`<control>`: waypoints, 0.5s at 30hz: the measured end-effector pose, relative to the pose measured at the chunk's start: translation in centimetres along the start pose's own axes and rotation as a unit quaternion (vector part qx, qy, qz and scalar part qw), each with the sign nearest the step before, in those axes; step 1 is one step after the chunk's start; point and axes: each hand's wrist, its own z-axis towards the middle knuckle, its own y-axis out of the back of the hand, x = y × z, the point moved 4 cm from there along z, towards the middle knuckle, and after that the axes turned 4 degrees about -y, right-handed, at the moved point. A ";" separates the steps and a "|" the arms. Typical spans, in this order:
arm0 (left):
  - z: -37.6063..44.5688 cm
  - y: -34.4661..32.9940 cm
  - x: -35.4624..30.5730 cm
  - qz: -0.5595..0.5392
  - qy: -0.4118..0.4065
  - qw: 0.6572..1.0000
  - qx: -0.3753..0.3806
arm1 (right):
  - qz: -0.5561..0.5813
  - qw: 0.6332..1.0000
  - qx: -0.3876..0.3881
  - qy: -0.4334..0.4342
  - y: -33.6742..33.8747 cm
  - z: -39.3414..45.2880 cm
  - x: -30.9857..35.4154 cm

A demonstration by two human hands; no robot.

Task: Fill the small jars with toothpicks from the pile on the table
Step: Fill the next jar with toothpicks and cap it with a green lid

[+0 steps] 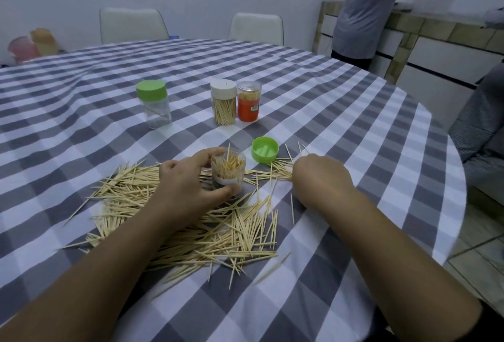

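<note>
Both forearms reach in from the near edge over the checked-cloth bench (354,101). The left hand (188,183) curls thumb and fingers round the small clear open jar (228,171), upright and part-filled with toothpicks, standing in the scattered pile of wooden toothpicks (191,232). Right of the jar, the right hand (319,178) lies knuckles-up, fingers folded under onto toothpicks; its fingertips are hidden, so I cannot tell its grip. Just beyond the jar sits a green plastic lid (265,150), upturned. Farther back stand a green-capped clear jar (155,104), a white-capped jar of toothpicks (223,102) and an orange-labelled jar (248,101).
</note>
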 end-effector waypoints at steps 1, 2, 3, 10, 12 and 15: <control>0.0 0.0 0.1 -0.002 -0.001 1.000 0.001 | -0.014 1.000 -0.011 0.004 -0.2 -0.1 0.1; 0.0 0.0 0.1 -0.003 -0.005 1.000 0.001 | -0.026 1.000 -0.011 0.004 -0.3 -0.2 0.3; 0.0 -0.1 0.2 -0.003 -0.007 1.000 0.002 | -0.030 0.999 -0.019 0.003 -0.5 -0.3 0.4; -0.1 0.3 0.3 -0.004 -0.003 1.000 -0.006 | -0.063 0.996 -0.062 0.004 -1.2 -0.7 1.6; -0.1 0.3 0.3 -0.003 -0.005 1.000 -0.009 | -0.068 0.995 -0.073 -0.001 -1.1 -0.6 1.7; 0.0 0.3 0.2 -0.009 0.002 1.000 0.000 | -0.054 0.994 -0.091 -0.014 -1.2 -0.3 1.6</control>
